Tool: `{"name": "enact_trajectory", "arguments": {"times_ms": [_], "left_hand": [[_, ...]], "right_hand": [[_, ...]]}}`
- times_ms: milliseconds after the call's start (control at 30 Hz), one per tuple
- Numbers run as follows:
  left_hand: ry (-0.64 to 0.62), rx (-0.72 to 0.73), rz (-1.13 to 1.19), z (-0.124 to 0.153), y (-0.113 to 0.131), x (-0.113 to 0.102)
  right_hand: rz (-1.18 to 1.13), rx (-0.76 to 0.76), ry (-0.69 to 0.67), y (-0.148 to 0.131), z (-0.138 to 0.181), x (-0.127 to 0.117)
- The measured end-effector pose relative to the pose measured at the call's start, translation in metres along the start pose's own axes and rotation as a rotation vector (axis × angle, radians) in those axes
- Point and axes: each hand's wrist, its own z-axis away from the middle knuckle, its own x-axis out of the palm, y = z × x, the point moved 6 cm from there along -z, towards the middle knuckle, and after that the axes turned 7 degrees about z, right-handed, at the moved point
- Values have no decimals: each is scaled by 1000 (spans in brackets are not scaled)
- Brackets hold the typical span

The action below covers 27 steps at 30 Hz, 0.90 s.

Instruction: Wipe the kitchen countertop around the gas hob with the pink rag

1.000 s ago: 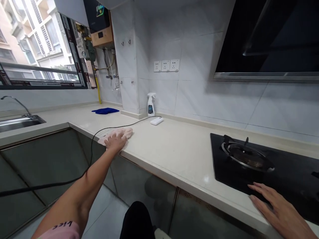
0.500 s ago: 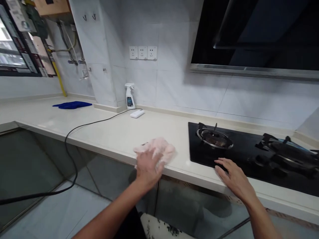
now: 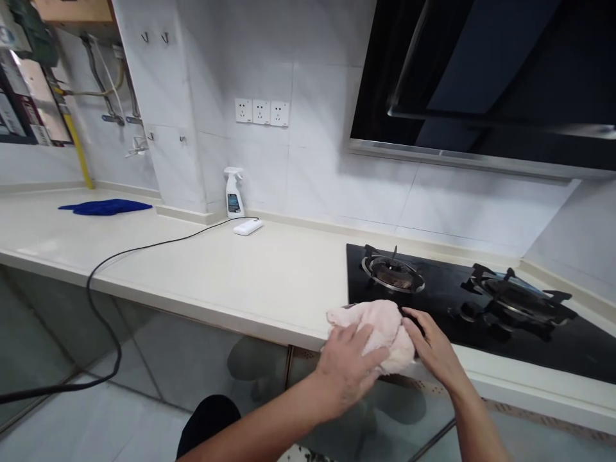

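Note:
A pale pink cloth (image 3: 380, 327) lies bunched at the front left corner of the black gas hob (image 3: 462, 321), partly over the counter's edge. My left hand (image 3: 349, 369) presses on the cloth's near side with fingers spread over it. My right hand (image 3: 433, 350) touches the cloth's right side, fingers laid against it. Both hands are on the cloth; neither lifts it.
The cream counter (image 3: 231, 276) runs left, with a white spray bottle (image 3: 233, 192), a small white box (image 3: 248, 227) on a black cable (image 3: 125, 256), and a blue cloth (image 3: 103, 206). Two burners (image 3: 392, 273) sit on the hob under a black range hood (image 3: 481, 77).
My left hand slid the pink cloth rightward along the counter onto the hob's corner. My right hand moved from the hob's front edge onto the cloth. The view panned right.

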Motion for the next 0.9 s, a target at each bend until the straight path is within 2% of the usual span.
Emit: {"name": "enact_trajectory", "arguments": {"times_ms": [100,167,233,333,400,500,567,633,700,767,900], "left_hand": [[-26,-18,32,10,-22,-16],[-52,-20,86,14,-29,-25],[-67,-3,187,17,-31,-34],[-50,-27,323,24,-45,-55],[-10,-117,306,32,-74,-74],[63,-298,172,44,-136,-101],[92,-421,93,50,-175,-111],[77,-535,43,55,-202,-113],[18,-619,28,56,-212,-109],[-56,-662,17,55,-209,-106],[-145,-684,-51,51,-197,-105]], "right_hand": [[11,-13,143,-14,4,-7],[24,-103,213,-38,9,-8],[86,-270,156,-72,16,2],[300,-477,-75,-113,26,35],[426,-478,-147,-127,29,52],[494,-430,-122,-147,28,66],[508,-442,-110,-161,26,75],[479,-478,-126,-173,21,82],[378,-503,-134,-178,13,82],[266,-477,-78,-175,0,73],[291,-252,96,-153,-36,45]]}}
